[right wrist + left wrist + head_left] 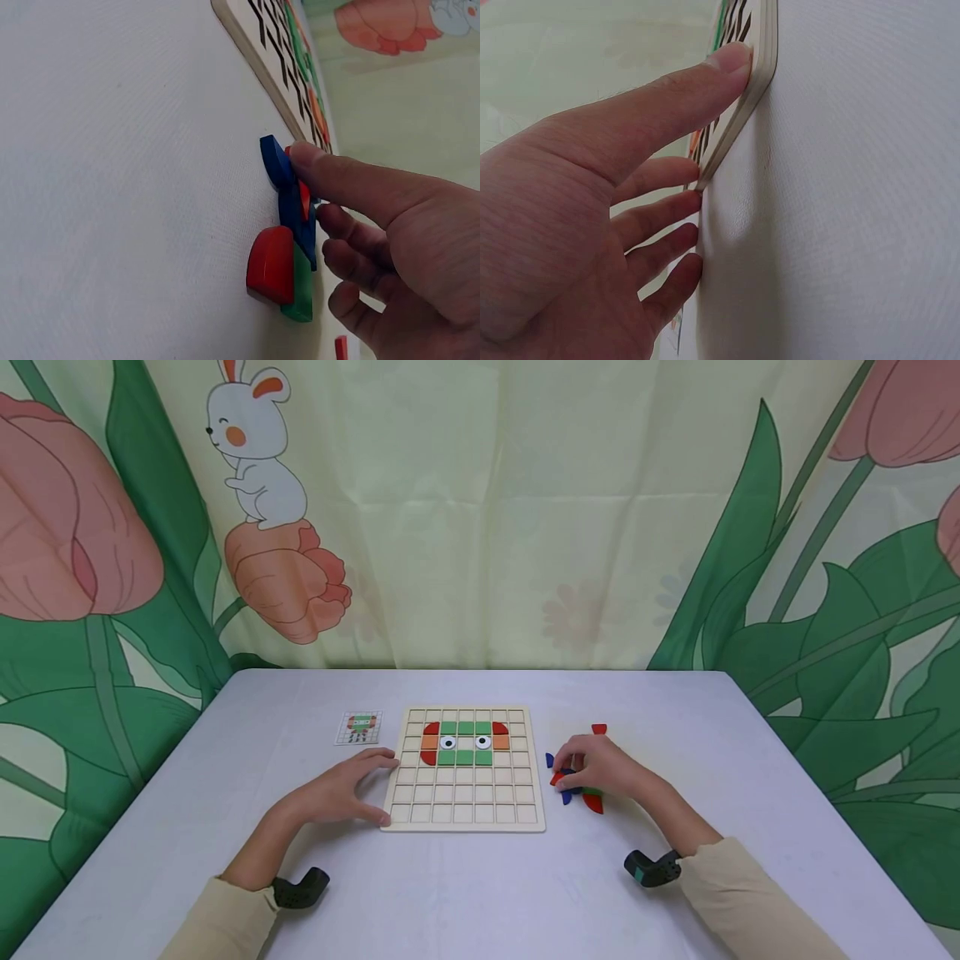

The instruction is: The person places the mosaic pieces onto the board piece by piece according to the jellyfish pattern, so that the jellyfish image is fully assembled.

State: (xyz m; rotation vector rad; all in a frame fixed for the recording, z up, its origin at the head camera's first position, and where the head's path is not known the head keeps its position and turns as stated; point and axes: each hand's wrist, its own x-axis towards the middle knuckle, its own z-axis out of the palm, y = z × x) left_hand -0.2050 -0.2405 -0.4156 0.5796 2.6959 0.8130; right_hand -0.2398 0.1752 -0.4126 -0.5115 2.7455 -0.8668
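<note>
Fabric [585, 510] printed with tulips, leaves and a white rabbit hangs behind the table [465, 893], whose top is white and smooth. One wooden grid board [465, 814] lies flat at the middle, and one small picture card [358, 727] lies near its far left corner. On the board sit six green squares [465, 757] in two rows of three, two round eyes [447, 742] between those rows, two orange pieces [501, 742] at the sides and three red corner pieces [428, 757]. The left hand [330, 793] is open with fingers spread, its thumb resting on the board's near left corner and its fingertips at the left edge. Right of the board, the right hand [600, 766] pinches one red piece [304, 199] between thumb and forefinger, above a small pile. In that pile lie one red rounded piece [271, 264], one green piece [301, 289] and at least three blue pieces [277, 162], though the hand hides some and the exact number is hard to tell. One more red block [599, 728] lies apart, just beyond the right hand. Two beige sleeves [225, 918] and two black wrist devices [301, 888] show at the forearms.
</note>
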